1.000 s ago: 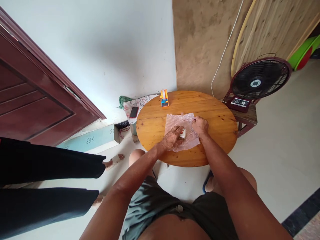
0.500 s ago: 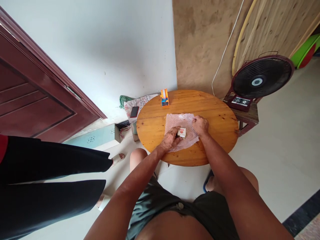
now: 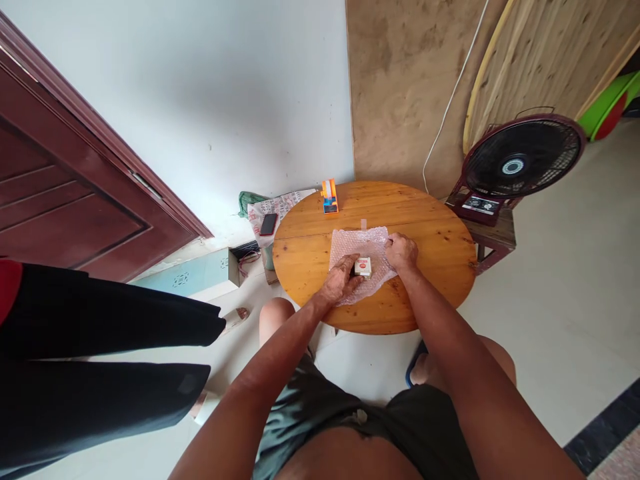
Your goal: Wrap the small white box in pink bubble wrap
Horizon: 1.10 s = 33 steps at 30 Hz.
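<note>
A sheet of bubble wrap (image 3: pixel 356 243) lies spread on a round wooden table (image 3: pixel 440 247). A small white box with a red mark (image 3: pixel 363 267) rests on it. My left hand (image 3: pixel 339 281) lies on the sheet just left of the box, fingertips touching the box. My right hand (image 3: pixel 401 251) is curled at the sheet's right edge, pinching the wrap.
An orange and blue box (image 3: pixel 329 196) stands at the table's far edge. A dark red fan (image 3: pixel 520 163) sits on a stool to the right. A phone (image 3: pixel 268 224) lies on a bag by the wall. Another person's dark trouser legs (image 3: pixel 100 360) stand at my left.
My left hand drew back off the small box, which now shows fully. The right hand stays on the wrap's edge. The person at left shifted slightly.
</note>
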### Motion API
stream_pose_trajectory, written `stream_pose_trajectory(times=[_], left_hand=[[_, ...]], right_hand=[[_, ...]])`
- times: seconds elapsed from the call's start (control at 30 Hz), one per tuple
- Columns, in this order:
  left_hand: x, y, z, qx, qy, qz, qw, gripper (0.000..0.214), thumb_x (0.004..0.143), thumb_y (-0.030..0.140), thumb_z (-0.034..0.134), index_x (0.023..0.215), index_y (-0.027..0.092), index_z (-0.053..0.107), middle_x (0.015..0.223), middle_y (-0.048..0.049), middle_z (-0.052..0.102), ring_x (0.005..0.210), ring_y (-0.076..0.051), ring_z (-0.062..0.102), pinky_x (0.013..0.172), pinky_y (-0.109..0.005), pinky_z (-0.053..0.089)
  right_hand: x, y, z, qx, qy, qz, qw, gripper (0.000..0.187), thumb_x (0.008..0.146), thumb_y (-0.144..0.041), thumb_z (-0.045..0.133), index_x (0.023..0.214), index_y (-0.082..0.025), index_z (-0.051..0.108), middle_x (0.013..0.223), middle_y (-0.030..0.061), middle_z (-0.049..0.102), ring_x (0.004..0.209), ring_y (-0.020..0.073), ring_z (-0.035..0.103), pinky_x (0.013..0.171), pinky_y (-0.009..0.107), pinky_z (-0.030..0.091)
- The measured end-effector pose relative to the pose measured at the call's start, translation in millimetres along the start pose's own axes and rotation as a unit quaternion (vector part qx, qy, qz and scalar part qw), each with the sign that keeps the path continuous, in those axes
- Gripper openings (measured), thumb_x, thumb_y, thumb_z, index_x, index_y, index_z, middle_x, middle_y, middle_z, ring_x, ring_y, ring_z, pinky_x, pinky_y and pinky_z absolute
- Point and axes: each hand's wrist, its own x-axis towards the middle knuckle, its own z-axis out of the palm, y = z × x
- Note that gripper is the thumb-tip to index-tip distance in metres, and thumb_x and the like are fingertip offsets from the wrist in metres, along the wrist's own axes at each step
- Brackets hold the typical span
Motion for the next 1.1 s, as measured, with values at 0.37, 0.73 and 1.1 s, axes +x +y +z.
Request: stream_pose_trajectory(times=[0.37, 0.73, 1.1], left_hand=[[1.3, 4.9, -3.3, -0.004, -0.013, -0.028, 1.0, 0.069, 0.079, 0.025, 0.067, 0.142, 0.016, 0.041, 0.141, -0.0131, 0.051, 0.131, -0.027, 0.048, 0.114, -0.046, 0.039], [1.9, 3.0, -3.0, 0.006, -0.013, -0.033, 0.999, 0.068, 0.08, 0.027, 0.067, 0.142, 0.015, 0.041, 0.137, -0.014, 0.052, 0.126, -0.027, 0.051, 0.11, -0.044, 0.043], [2.1, 5.3, -4.6, -0.017, -0.004, -0.043, 0.999, 0.067, 0.077, 0.025, 0.07, 0.139, 0.017, 0.045, 0.131, -0.0113, 0.055, 0.122, -0.027, 0.053, 0.108, -0.043, 0.045]], right_hand=[[-0.1, 1.3, 1.8, 0.012, -0.005, -0.001, 1.0, 0.03, 0.093, -0.023, 0.046, 0.11, -0.015, 0.069, 0.108, 0.013, 0.071, 0.099, 0.0227, 0.063, 0.086, 0.029, 0.042], [-0.6, 2.4, 1.9, 0.012, 0.002, -0.005, 1.0, 0.03, 0.094, -0.023, 0.045, 0.11, -0.016, 0.069, 0.109, 0.0128, 0.07, 0.099, 0.023, 0.063, 0.086, 0.03, 0.043], [-2.3, 0.5, -1.6, 0.026, -0.006, 0.013, 1.0, 0.028, 0.093, -0.023, 0.047, 0.109, -0.016, 0.069, 0.109, 0.0127, 0.071, 0.1, 0.0229, 0.063, 0.088, 0.03, 0.043]])
